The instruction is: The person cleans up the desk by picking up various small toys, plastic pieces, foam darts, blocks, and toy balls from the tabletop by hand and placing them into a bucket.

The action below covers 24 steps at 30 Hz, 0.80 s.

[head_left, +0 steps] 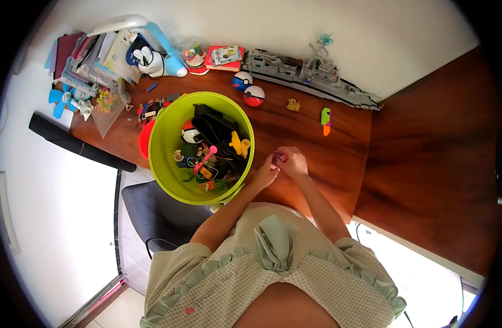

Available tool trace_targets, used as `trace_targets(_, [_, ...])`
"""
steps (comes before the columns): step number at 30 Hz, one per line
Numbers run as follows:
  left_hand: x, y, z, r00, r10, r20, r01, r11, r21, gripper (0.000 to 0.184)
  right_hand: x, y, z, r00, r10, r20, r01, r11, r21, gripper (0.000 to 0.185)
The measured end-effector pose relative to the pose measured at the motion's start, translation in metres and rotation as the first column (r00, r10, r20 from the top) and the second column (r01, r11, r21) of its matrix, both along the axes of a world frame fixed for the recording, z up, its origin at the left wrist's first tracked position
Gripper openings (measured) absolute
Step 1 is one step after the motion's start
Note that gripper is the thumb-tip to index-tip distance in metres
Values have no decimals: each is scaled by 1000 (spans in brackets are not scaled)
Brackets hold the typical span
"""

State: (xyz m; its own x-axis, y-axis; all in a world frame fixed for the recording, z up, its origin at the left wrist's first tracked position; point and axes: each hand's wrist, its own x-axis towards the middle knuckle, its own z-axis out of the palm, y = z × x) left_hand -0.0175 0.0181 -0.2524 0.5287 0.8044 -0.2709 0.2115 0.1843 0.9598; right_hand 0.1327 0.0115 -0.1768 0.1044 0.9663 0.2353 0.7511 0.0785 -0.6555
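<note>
In the head view, both of my hands meet over the wooden desk, just right of the lime-green bucket (247, 158). A small purple-pink object (280, 156), too small to name, is pinched in my right hand (294, 162). My left hand (266, 175) is closed, its fingertips pressed together against the same object. Inside the bucket lies a jumble of toys: black pieces (210, 127), a yellow toy (237, 143), a pink stick-like piece (205, 160) and a red-and-white ball (191, 132).
Along the wall stand a grey toy-brick ship (305, 74), two toy balls (254, 95), a red box (223, 64), a rabbit-shaped figure (150, 63) and books (92, 54). A green-and-orange toy (326, 121) and a yellow piece (293, 105) lie on the desk (316, 169). A dark chair (158, 208) sits at left.
</note>
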Motion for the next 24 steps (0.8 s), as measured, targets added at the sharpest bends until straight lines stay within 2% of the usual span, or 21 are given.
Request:
trace_targets(6, [2, -8, 24, 1000, 6, 23, -6, 999, 32, 62, 2, -8, 30, 999, -31, -39, 32, 999, 11, 26])
trace_targets(8, [2, -8, 37, 997, 5, 79, -12, 997, 77, 60, 4, -11, 42, 999, -22, -42, 24, 999, 43, 26])
trace_targets(12, [-2, -7, 83, 995, -14, 97, 3, 994, 112, 56, 4, -16, 69, 1000, -24, -11, 26, 991, 132, 27])
trace_targets(16, [-7, -15, 126, 998, -22, 64, 15, 994, 109, 55, 3, -20, 99, 998, 16, -63, -6, 988, 154, 28])
trace_targets(24, [-6, -41, 202, 973, 46, 227, -78, 988, 133, 70, -4, -23, 157, 990, 66, -122, -34, 968, 249, 31])
